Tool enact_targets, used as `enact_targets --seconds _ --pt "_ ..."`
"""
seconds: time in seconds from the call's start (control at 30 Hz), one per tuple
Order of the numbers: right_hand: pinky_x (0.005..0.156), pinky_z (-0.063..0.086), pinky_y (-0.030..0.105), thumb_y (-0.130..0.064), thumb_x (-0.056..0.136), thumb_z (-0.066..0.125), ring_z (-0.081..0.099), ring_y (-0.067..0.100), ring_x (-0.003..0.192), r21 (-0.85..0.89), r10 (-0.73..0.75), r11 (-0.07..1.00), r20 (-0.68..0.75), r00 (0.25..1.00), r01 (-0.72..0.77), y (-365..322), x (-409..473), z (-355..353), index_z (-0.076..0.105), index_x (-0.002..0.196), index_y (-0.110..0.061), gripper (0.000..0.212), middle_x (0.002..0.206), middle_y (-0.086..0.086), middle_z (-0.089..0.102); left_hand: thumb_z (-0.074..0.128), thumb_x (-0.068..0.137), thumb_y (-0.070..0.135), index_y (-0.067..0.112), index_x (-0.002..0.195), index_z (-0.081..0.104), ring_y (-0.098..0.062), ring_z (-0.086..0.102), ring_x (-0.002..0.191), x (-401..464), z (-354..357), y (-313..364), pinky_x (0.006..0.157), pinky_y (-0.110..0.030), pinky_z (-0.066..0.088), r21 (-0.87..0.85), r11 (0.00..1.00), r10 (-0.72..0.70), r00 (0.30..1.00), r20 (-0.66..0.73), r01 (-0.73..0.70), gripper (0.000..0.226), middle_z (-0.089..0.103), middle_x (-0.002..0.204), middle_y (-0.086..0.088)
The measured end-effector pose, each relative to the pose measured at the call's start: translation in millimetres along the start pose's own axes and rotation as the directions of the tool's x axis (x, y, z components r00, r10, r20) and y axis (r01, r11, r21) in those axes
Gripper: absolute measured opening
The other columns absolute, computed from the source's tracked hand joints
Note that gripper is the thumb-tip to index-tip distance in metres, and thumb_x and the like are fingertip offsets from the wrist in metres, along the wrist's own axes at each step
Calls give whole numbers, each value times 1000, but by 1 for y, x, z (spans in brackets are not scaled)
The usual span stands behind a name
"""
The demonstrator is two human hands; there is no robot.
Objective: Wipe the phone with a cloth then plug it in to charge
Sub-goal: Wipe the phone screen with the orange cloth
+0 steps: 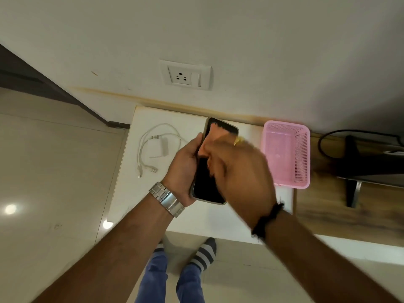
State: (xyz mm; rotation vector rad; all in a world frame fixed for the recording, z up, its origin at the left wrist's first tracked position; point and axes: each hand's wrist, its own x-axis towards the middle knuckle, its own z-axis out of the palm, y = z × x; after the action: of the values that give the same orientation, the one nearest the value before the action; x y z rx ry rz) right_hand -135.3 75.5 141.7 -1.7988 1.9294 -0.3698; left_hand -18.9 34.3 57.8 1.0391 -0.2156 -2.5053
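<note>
My left hand [184,167] grips a black-screened phone [207,182] by its left edge and holds it above the white table [140,197]. Pressed against the upper part of the screen is an orange cloth [215,136], held by my right hand [240,171], which is blurred. A white charger adapter [158,147] with its coiled white cable [142,154] lies on the table to the left of the phone. On the wall above the table sits a white socket [181,76] with a switch beside it.
A pink mesh basket [303,154] stands on the table's right side, against the wall. Right of it runs a wooden surface [323,206] with a dark stand and a black cable. My feet in striped socks [203,252] show below the table's front edge.
</note>
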Motion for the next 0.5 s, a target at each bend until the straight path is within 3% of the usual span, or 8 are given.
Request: enact_targets --seconds 0.07,0.17,0.27,0.4,0.5 --pt "86 51 33 -18 100 49 65 22 90 44 -33 999 116 993 28 -2 -13 -2 72 106 -10 25 100 9 71 46 98 61 16 110 81 -28 74 99 -1 -1 -1 97 -43 53 5 1000 -25 999 -24 26 58 76 111 -12" --pt "80 50 36 -13 96 52 63 24 86 -50 30 998 -75 997 -33 26 17 -17 74 105 -15 24 94 7 70 39 102 59 15 111 78 -31 75 84 -2 2 -8 77 -43 63 34 999 -31 999 18 30 59 77 103 -14" --pt "81 51 40 -6 94 54 64 27 91 -78 50 995 -118 992 -60 34 25 -19 75 105 -14 25 100 9 71 35 103 60 15 114 77 -32 75 80 -1 3 -4 71 -42 63 29 999 -27 999 31 26 63 76 102 -15" --pt "76 56 41 -6 90 58 65 26 88 -77 -58 995 61 996 63 12 -23 -3 74 104 -14 23 99 6 71 41 100 64 18 115 79 -28 76 89 1 -4 3 77 -36 63 49 999 1 999 -38 0 61 77 106 -11" --pt "75 55 41 -3 89 57 64 29 87 -126 -26 992 -34 999 21 31 6 -14 74 101 -14 24 98 8 71 41 101 65 18 123 73 -32 72 93 1 -2 -3 82 -44 60 122 992 20 1000 -12 -18 61 72 114 -15"
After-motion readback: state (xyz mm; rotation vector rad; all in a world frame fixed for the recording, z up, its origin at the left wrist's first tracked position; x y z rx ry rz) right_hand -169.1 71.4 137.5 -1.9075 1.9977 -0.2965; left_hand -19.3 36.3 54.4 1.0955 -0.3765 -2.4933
